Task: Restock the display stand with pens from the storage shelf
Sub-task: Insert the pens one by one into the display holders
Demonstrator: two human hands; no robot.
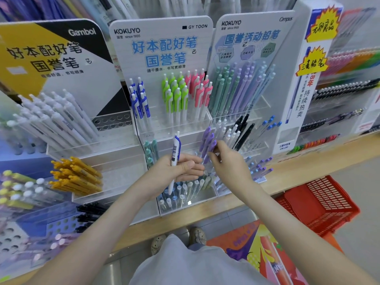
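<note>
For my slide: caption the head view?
Left hand holds a blue pen; right hand pinches purple pens.

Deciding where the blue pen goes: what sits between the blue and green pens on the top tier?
Nothing. In the head view, the stretch between the blue pens and green pens is bare; only the stand's white back panel shows there.
</note>
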